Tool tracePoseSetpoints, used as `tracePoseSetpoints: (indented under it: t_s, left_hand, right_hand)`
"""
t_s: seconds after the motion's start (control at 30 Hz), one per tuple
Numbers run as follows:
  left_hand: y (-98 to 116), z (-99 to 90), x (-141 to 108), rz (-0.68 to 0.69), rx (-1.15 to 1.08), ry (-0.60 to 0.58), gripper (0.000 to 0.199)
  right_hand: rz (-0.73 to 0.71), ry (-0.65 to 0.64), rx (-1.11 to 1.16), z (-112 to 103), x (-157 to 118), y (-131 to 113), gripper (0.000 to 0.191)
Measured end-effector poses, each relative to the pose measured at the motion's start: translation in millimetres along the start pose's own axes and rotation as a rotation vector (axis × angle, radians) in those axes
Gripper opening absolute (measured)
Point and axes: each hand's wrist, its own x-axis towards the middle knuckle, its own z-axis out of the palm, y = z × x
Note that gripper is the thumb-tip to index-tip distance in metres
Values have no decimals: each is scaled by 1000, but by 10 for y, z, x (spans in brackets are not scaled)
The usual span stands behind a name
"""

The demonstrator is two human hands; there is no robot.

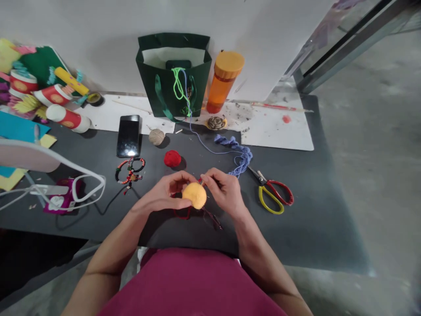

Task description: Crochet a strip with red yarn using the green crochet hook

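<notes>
From here the yellow ball [194,195] above the dark desk [312,219] looks light, soft, unlikely to slip, best cupped round its sides; left hand [169,192] holds it, right hand [224,192] pinched narrow beside it, contents unclear.

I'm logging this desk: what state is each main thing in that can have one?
Yellow ball: held in the left hand
Right hand: fingertips at the ball's edge, grip unclear
Green bag: upright, open-topped
Orange bottle: upright, lid on
Phone: lying flat, screen dark
Scissors: lying flat, blade opening unclear
Blue yarn: loose, partly twisted
Red ball: resting on the table
</notes>
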Motion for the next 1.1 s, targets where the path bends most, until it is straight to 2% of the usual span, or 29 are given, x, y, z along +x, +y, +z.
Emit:
tracePoseSetpoints:
  t_s: [0.1, 0.17, 0.33, 0.43, 0.57, 0.67, 0.8, 0.87, 0.93, 1.03, 1.1]
  left_hand:
    - [-19, 0, 23, 53, -269, 106, 51]
    - [-31, 6, 42, 69, -347, 172, 55]
    - [-51, 40, 56, 68, -378, 191, 52]
    - [-58, 34, 77, 122, -346, 293, 54]
    - [-18, -168, 187, 258, -156, 601, 52]
    - [29, -497, 376, 345, 93, 789, 52]
    - [60, -973, 750, 402, 375, 966, 51]
    - [62, -1128, 926, 328, 571, 1007, 49]
    - [55, -1200, 1051, 228, 812, 977, 46]
    - [27, -1176, 1116, 170, 941, 947, 39]
    - [-3, -1109, 1091, 166, 974, 956, 42]
  right_hand:
    - [55, -2, 39, 100, 0, 5, 39]
    - [74, -9, 60, 179, -16, -3, 36]
    - [111, -51, 133, 285, -61, -19, 25]
    - [126, -128, 191, 305, -80, -35, 26]
    - [149, -228, 237, 305, -94, -53, 33]
    - [196, -200, 280, 303, -90, -44, 40]
    - [242, -179, 293, 310, -79, -23, 46]
    - [248, -179, 270, 311, -73, -13, 46]
    - [246, -177, 242, 309, -66, -4, 46]
    - [239, -163, 217, 308, -54, 8, 43]
    - [235, -155, 214, 309, -50, 13, 41]
